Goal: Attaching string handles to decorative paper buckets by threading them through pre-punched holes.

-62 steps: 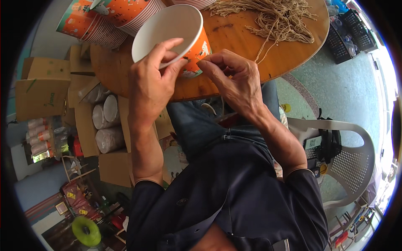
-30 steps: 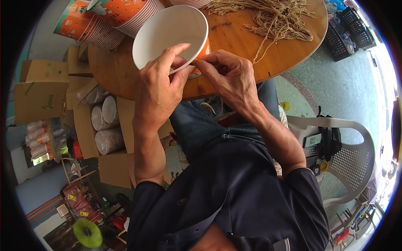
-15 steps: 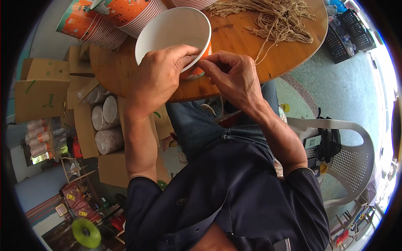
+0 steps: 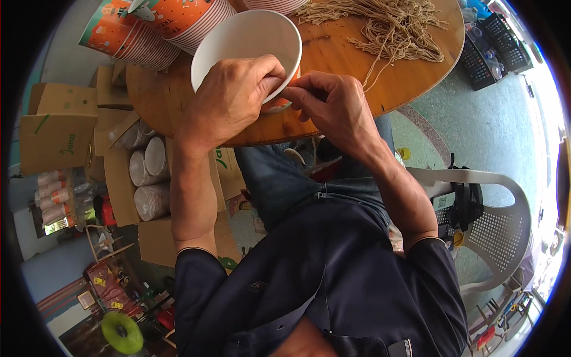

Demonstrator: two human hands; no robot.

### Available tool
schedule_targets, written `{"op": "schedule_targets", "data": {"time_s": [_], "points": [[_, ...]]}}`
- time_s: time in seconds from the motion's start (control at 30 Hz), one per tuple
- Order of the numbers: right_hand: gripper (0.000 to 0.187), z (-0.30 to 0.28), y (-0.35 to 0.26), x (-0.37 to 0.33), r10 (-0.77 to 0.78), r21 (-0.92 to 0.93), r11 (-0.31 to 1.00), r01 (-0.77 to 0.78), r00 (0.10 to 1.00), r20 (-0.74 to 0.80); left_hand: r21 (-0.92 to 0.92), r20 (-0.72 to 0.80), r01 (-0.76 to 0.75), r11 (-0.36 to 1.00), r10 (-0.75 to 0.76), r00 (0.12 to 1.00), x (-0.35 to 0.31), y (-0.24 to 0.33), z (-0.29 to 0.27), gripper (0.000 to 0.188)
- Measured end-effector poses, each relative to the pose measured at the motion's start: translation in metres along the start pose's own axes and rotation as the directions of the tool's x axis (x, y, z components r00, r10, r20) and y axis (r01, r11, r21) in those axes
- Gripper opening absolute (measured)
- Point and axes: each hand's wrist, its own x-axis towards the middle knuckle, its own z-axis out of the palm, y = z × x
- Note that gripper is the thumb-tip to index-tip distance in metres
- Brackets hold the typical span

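Note:
A large paper bucket (image 4: 247, 38), white inside and orange outside, stands tilted near the front edge of the round wooden table (image 4: 333, 50). My left hand (image 4: 229, 101) reaches over the mouth, its fingers curled and pressed together against the inner wall by the right rim. Just outside that rim is my right hand (image 4: 339, 104), thumb and forefinger closed in a pinch against the bucket's wall. What lies between the fingertips of either hand is too small or hidden to make out. A bundle of tan strings (image 4: 398, 33) lies behind my right hand.
Nested stacks of printed orange buckets (image 4: 187, 24) stand at the table's far left. Cardboard boxes (image 4: 59, 134), one holding wrapped white stacks (image 4: 151, 199), sit on the floor at left. A grey plastic chair (image 4: 505, 238) is at right, with black crates (image 4: 491, 50) beyond the table.
My left hand has curled its fingers more and risen slightly at the rim. The right hand stays at nearly the same spot, still pinched. The bucket has barely shifted.

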Motion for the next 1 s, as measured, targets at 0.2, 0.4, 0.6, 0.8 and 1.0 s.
{"op": "schedule_targets", "data": {"time_s": [0.2, 0.4, 0.6, 0.8, 1.0], "points": [[0.028, 0.000, 0.004, -0.003, 0.005, 0.092, 0.996, -0.008, 1.000, 0.030, -0.089, -0.067, -0.008, 0.996, 0.002, 0.998, -0.006, -0.010, -0.002, 0.010], [0.036, -0.006, 0.001, -0.010, -0.001, 0.171, 0.985, 0.003, 1.000, -0.012, -0.333, -0.126, 0.198, 0.922, -0.252, 0.960, -0.018, -0.018, -0.014, 0.015], [0.025, -0.003, -0.003, -0.012, 0.011, 0.190, 0.982, -0.004, 0.999, -0.037, -0.714, -0.294, -0.100, 0.693, -0.168, 0.941, -0.010, 0.014, -0.011, 0.016], [0.013, -0.014, 0.000, -0.017, -0.223, -0.059, 0.973, 0.222, 0.975, -0.011, -0.508, -0.188, -0.049, 0.860, -0.055, 0.981, 0.009, 0.017, 0.019, 0.009], [0.014, -0.054, -0.021, -0.012, -0.472, -0.334, 0.828, 0.450, 0.881, 0.019, -0.542, -0.040, 0.060, 0.838, -0.096, 0.995, 0.013, 0.014, 0.022, 0.011]]}}
